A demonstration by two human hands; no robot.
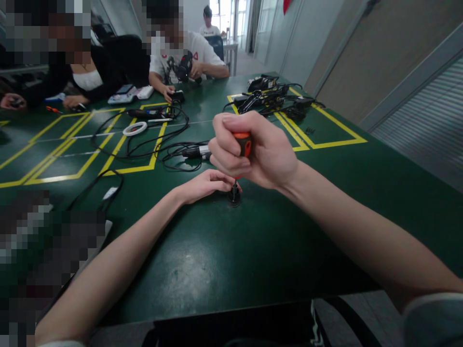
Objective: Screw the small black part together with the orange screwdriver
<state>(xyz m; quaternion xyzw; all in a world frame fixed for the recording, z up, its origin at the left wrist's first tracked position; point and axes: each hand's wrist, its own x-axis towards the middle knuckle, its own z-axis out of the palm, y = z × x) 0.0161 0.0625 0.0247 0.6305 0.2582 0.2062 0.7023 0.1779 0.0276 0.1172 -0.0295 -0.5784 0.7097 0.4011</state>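
Observation:
My right hand (265, 152) is closed around the orange and black handle of a screwdriver (246, 143), held upright over the table. Its shaft points straight down to a small dark round part (234, 198) lying on the green surface. Low beside that part, my left hand (210, 185) has its fingers curled against it, steadying its far left side. My right fist partly hides the left fingertips, and the exact shape of the round part is too small to make out.
Behind my hands lie a black cable with a silver-and-black plug-like piece (197, 152) and a white ring (135, 128). A heap of black cables and devices (267, 94) sits at the back right. Yellow tape (340, 143) marks the green table (325, 202). Other people sit across.

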